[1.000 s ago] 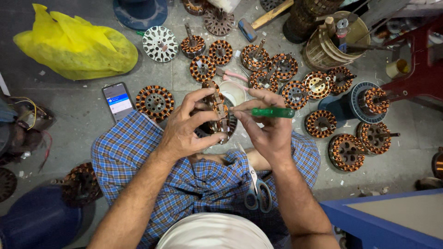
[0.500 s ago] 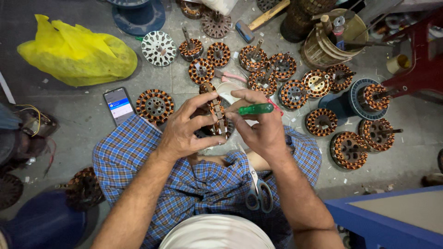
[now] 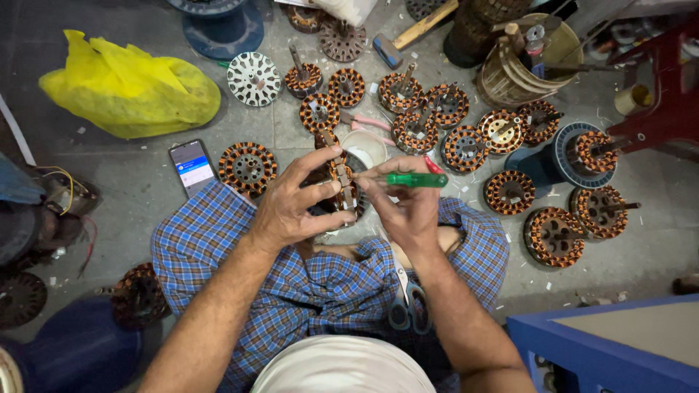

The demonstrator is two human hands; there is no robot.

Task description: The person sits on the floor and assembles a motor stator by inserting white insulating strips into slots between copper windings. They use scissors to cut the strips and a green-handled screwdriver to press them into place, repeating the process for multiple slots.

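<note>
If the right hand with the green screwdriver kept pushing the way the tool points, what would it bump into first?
The right hand aims the green screwdriver leftward, at the copper-wound stator that the left hand grips. The tip looks already at the windings, so the stator would probably be met first, though depth is unclear.

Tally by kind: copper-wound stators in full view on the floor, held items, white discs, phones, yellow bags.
Floor stators: 14
Held stator, left hand: 1
Green screwdriver, right hand: 1
White disc: 1
Phone: 1
Yellow bag: 1
Total: 19

Wound stators (image 3: 466,149) crowd the floor ahead; bare concrete (image 3: 116,182) leftward seems passable beside the phone (image 3: 192,166).
</note>
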